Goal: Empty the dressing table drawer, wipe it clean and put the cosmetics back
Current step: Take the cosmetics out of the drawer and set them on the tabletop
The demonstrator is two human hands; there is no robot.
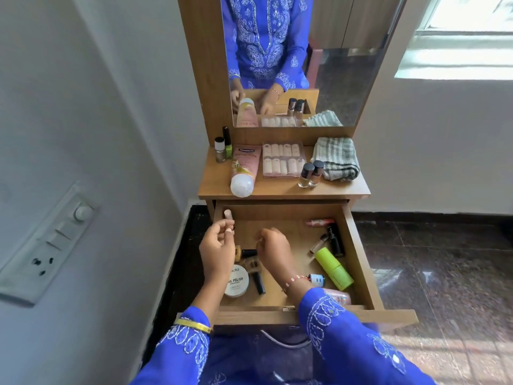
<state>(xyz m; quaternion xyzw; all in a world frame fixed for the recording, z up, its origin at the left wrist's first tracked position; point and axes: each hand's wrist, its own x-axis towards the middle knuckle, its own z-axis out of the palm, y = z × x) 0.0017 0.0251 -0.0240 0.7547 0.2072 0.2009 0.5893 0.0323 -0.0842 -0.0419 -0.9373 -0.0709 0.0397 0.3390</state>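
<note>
Fingers: left hand (218, 245) curled round a small pale pink tube (228, 218); right hand (273, 244) pinched low over the drawer (358, 245) floor, contents of the pinch not discernible.
Drawer: open, part emptied. Remaining: nail polish remover tub (236, 280), dark polish bottles (251, 252), green cylinder (334, 268), lipsticks at right.
Worktop (277, 187): lotion tube (244, 170), false-nail box (283, 159), two clear bottles (311, 173), folded striped cloth (336, 158).
Risk: loose round items likely to roll; lotion tube overhanging the worktop edge may drop into the drawer if nudged.
</note>
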